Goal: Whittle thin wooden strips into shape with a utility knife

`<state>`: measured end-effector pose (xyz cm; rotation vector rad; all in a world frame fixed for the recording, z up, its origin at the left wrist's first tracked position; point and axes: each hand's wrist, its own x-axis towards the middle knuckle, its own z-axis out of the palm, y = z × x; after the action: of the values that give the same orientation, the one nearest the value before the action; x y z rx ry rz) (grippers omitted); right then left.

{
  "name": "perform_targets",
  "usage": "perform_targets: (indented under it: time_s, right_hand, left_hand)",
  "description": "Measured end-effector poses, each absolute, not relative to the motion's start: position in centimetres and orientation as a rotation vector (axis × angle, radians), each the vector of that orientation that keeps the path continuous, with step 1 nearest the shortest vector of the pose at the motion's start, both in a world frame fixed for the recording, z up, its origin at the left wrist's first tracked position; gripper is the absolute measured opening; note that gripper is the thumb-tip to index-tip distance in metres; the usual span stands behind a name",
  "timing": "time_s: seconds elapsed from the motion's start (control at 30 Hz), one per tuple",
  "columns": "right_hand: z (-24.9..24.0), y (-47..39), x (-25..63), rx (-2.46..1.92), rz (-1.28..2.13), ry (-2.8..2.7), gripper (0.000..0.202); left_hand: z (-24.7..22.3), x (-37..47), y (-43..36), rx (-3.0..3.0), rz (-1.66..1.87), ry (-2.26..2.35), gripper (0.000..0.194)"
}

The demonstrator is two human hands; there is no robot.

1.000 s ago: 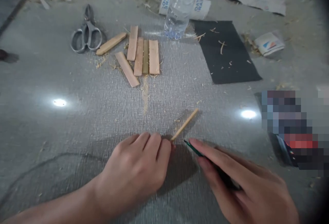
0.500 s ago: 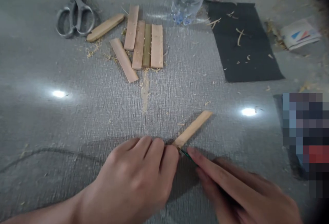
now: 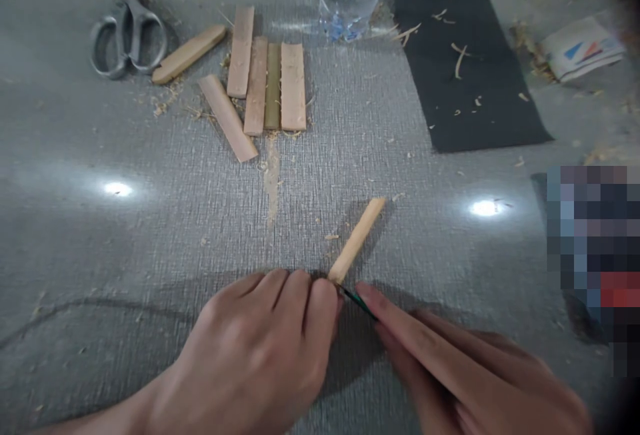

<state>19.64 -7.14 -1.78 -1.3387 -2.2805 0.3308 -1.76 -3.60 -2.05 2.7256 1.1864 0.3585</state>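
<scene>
My left hand (image 3: 265, 335) is closed in a fist around the lower end of a pale bamboo strip (image 3: 357, 240). The strip's free end slants up and to the right above the table. In my right hand (image 3: 450, 368) is a slim, green-handled cutting tool (image 3: 361, 302), mostly hidden by the fingers. Its dark thin tip meets the strip right beside the left fist; the exact contact is hidden. My right index finger lies stretched along the tool.
Several bamboo pieces (image 3: 293, 88) lie at the back left, near grey-handled scissors (image 3: 130, 38). Behind stands a clear plastic bottle (image 3: 350, 2). A black sheet (image 3: 465, 75) with shavings lies at the back right, beside a folded white packet (image 3: 583, 48). A blurred-out object (image 3: 595, 235) sits at the right edge.
The bamboo strip has turned to point more steeply upward, its far end shifting left. Both hands have moved slightly left, still holding strip and tool. The view has shifted a little.
</scene>
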Motion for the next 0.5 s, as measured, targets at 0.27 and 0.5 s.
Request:
perform_targets:
  time_s: [0.27,0.5]
  right_hand:
    - [-1.1,-5.5,20.7,-1.073,0.07,-2.541,0.033]
    - [-1.7,-5.5,21.1,-0.999,0.059,-2.606,0.035]
  left_hand:
    - [-1.9,-1.8,-3.4,2.671,0.43,1.187,0.023]
    - [-2.0,-1.7,-3.3,2.62,0.464,1.176,0.027]
